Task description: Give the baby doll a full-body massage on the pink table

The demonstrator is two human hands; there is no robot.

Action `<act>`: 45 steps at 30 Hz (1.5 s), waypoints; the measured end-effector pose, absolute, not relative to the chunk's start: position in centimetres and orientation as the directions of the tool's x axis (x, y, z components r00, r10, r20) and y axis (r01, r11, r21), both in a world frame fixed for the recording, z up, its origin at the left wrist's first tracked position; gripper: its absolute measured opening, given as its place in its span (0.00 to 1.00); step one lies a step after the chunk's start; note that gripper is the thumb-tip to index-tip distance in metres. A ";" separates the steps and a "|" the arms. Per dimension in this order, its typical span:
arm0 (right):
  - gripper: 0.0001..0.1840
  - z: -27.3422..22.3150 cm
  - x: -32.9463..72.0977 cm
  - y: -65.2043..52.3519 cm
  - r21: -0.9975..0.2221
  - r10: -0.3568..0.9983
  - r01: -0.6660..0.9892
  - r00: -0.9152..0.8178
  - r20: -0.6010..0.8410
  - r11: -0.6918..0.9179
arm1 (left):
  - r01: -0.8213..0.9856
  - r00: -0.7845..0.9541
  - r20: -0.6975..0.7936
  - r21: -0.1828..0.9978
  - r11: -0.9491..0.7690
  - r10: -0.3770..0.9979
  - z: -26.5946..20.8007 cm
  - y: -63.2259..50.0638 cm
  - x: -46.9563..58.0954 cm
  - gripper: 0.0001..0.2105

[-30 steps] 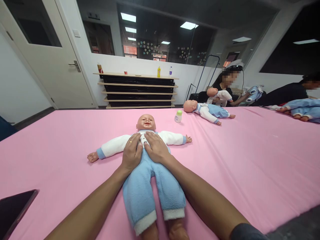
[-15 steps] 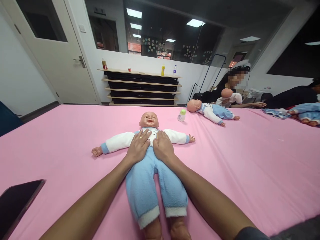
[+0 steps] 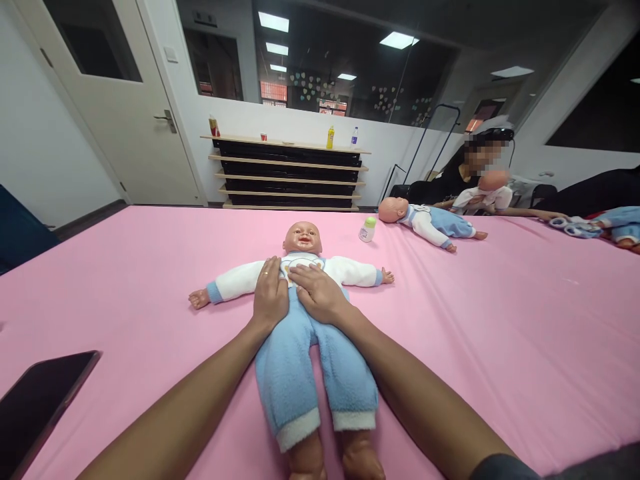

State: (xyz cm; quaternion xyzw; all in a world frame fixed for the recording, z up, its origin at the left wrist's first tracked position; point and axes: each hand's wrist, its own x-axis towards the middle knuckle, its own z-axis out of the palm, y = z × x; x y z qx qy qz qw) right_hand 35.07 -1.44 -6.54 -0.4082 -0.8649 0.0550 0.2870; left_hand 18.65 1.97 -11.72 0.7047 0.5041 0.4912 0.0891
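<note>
A baby doll point(image 3: 291, 367) lies on its back, arms stretched out to the sides, dressed in a white top and fuzzy blue trousers. My left hand point(image 3: 271, 293) rests flat on the left side of its chest, fingers pointing toward the head; a ring shows on one finger. Across the middle of the chest lies my right hand point(image 3: 320, 293), fingers extended and slanting to the upper left. Neither hand grips anything. Beyond the doll's arm on the right stands a small white bottle with a green cap point(image 3: 367, 230).
A pink-covered table point(image 3: 480, 347) carries everything. At the left edge lies a dark phone point(image 3: 43, 407). Another doll point(image 3: 425, 221) lies at the back right. Behind it a person point(image 3: 467, 167) holds a third doll point(image 3: 487, 193). Shelves point(image 3: 290, 163) stand along the wall.
My right hand has slid left to the middle of the doll's chest and turned slanting. My left hand has shifted slightly to the left side. The view has moved a little.
</note>
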 end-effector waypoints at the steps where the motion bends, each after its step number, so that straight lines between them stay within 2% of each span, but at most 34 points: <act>1: 0.26 -6.5 35.1 -1.3 -0.333 0.768 0.706 -0.482 0.421 0.625 | 0.614 0.020 0.618 0.613 -0.497 0.786 -11.4 1.7 18.7 0.25; 8: 0.33 -6.9 35.0 -1.0 -0.382 0.915 0.850 -0.248 0.319 0.363 | 0.517 0.204 0.730 0.486 -0.705 0.653 -10.0 0.5 18.7 0.22; 13: 0.35 -7.7 35.2 -0.6 -0.448 0.945 0.864 -0.088 0.315 0.230 | 0.503 0.399 0.657 0.427 -0.752 0.640 -10.2 1.1 18.6 0.20; 19: 0.34 -8.5 35.5 -0.1 -0.476 0.924 0.835 -0.094 0.370 0.275 | 0.581 0.414 0.552 0.452 -0.677 0.724 -9.8 1.6 18.8 0.21; 26: 0.30 -8.7 35.7 0.1 -0.431 0.864 0.825 -0.129 0.487 0.366 | 0.610 0.328 0.496 0.539 -0.582 0.804 -9.8 1.6 19.0 0.22; 29: 0.28 -8.1 35.6 -0.3 -0.382 0.792 0.797 -0.187 0.581 0.468 | 0.607 0.302 0.493 0.560 -0.563 0.816 -10.0 1.9 19.0 0.22; 33: 0.26 -7.4 35.5 -0.6 -0.295 0.666 0.694 -0.351 0.658 0.656 | 0.592 0.276 0.508 0.579 -0.561 0.816 -10.6 2.4 18.9 0.23; 36: 0.25 -7.2 35.5 -0.6 -0.290 0.652 0.649 -0.426 0.627 0.703 | 0.564 0.264 0.534 0.589 -0.578 0.803 -11.0 2.8 18.8 0.23; 45: 0.28 -6.4 35.0 -0.7 -0.349 0.777 0.723 -0.409 0.479 0.596 | 0.541 0.244 0.536 0.617 -0.572 0.808 -10.3 2.7 18.9 0.22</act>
